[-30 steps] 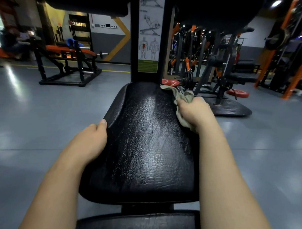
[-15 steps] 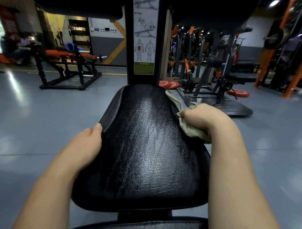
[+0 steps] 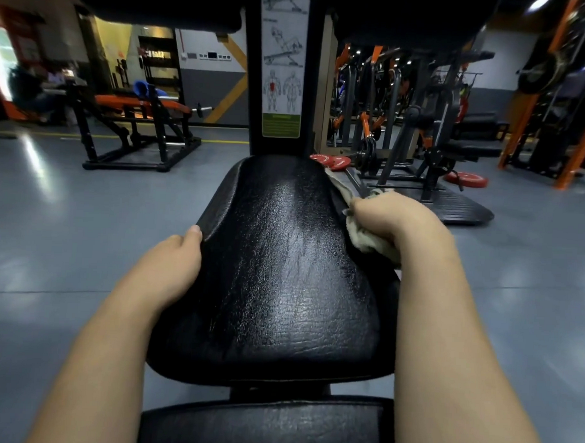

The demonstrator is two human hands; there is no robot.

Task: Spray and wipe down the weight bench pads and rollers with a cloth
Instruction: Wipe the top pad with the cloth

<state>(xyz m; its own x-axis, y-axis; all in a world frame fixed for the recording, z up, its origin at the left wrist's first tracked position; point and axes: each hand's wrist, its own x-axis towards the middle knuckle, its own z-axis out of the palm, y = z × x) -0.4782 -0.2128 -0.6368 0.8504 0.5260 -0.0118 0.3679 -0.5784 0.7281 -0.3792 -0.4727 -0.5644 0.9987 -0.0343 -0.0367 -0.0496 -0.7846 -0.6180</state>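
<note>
A black, glossy seat pad (image 3: 282, 270) fills the middle of the view, with a second black pad (image 3: 264, 425) below it at the bottom edge. My left hand (image 3: 173, 267) grips the seat pad's left edge, thumb on top. Along the pad's right edge my right hand (image 3: 394, 218) is closed on a beige cloth (image 3: 367, 237), which trails forward along that edge. Two black rollers (image 3: 159, 4) hang across the top, either side of an upright post (image 3: 283, 72) with an exercise sticker. No spray bottle is in view.
Grey gym floor lies on both sides of the bench. A black and orange bench (image 3: 139, 116) stands at the back left. Weight machines (image 3: 420, 126), red plates (image 3: 333, 161) and an orange rack (image 3: 580, 115) crowd the back right. A seated person (image 3: 33, 89) is at the far left.
My right hand has drawn the cloth back toward me along the pad's right edge and slightly outward. The left hand has kept its grip on the left edge.
</note>
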